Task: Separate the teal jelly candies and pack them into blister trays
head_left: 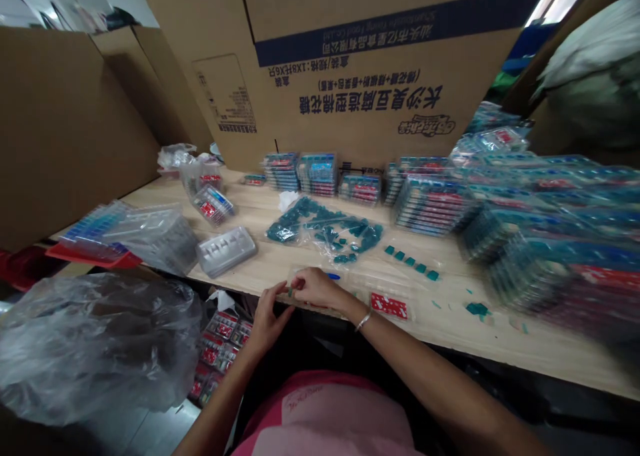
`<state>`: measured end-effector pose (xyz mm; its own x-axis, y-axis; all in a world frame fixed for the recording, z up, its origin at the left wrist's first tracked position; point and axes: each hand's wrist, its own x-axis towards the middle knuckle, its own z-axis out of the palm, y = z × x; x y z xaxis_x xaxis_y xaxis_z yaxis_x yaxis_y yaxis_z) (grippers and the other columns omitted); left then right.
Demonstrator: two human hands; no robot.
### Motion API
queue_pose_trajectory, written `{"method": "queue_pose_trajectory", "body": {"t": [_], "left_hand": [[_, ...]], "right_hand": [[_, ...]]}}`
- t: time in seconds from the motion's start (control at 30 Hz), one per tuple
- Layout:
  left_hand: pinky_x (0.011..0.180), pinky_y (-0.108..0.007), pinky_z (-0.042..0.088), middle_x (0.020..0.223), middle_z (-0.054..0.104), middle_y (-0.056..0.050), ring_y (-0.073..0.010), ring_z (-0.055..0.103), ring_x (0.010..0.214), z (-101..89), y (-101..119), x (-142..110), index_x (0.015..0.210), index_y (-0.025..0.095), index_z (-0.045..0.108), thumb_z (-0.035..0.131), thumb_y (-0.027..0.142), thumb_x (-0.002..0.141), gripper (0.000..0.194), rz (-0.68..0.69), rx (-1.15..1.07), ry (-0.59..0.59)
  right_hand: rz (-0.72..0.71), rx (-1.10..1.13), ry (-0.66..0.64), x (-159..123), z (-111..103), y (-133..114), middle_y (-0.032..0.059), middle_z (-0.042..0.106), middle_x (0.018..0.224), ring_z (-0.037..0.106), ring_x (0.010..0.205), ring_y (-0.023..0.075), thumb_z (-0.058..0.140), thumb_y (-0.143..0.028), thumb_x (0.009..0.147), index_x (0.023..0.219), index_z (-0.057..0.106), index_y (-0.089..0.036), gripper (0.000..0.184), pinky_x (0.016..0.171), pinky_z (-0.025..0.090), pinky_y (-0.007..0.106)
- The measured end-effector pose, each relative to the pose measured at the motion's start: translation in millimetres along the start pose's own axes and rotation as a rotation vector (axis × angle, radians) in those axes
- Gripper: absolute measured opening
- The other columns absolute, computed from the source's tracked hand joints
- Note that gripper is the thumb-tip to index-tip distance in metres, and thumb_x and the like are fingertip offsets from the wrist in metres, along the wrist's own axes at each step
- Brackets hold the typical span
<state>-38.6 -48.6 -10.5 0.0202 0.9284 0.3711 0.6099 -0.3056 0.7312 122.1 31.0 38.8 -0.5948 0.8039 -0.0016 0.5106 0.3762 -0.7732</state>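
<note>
My right hand (pixel 319 288) is at the table's near edge, fingertips pinched together at a small green piece (pixel 290 293). My left hand (pixel 271 317) meets it from the left. Its fingertips are close to the same piece, and its thumb stands apart from the fingers. Under and behind my right hand lies a clear plastic tray, mostly hidden, with a blue pen-like thing (pixel 333 277) beside it. To the right is another clear tray with a red patterned card (pixel 389 305). Behind it, several teal pieces (pixel 411 262) lie in a slanting row.
A clear bag of teal pieces (pixel 345 233) lies mid-table. Packed clear boxes are stacked behind (pixel 318 174) and at right (pixel 433 204). Empty trays (pixel 227 251) stand left. Teal scraps (pixel 477 309) lie at right. A big carton (pixel 350 126) closes off the back; a plastic bag (pixel 100 349) hangs lower left.
</note>
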Motion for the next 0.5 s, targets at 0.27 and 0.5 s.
{"method": "queue_pose_trajectory", "body": {"t": [0.27, 0.5], "left_hand": [[0.089, -0.038, 0.047, 0.1, 0.069, -0.008, -0.021, 0.064, 0.097, -0.5, 4, 5, 0.108, 0.019, 0.055, 0.058, 0.036, 0.079, 0.034, -0.139, -0.179, 0.037], [0.058, -0.027, 0.05, 0.073, 0.069, -0.001, -0.0158, 0.063, 0.061, 0.2, 7, 34, 0.092, 0.019, 0.057, 0.062, 0.04, 0.065, 0.034, -0.275, -0.191, -0.016]], "right_hand": [[0.069, -0.156, -0.012, -1, 8, -11, 0.0036, 0.068, 0.066, 0.059, 0.064, 0.0145, 0.062, -0.021, 0.072, 0.075, 0.073, -0.014, 0.014, 0.054, 0.035, 0.021], [-0.04, -0.355, 0.158, -19, 27, -13, 0.0082, 0.066, 0.087, 0.058, 0.088, 0.0181, 0.045, -0.012, 0.084, 0.09, 0.066, -0.016, 0.022, 0.073, 0.041, 0.025]]}}
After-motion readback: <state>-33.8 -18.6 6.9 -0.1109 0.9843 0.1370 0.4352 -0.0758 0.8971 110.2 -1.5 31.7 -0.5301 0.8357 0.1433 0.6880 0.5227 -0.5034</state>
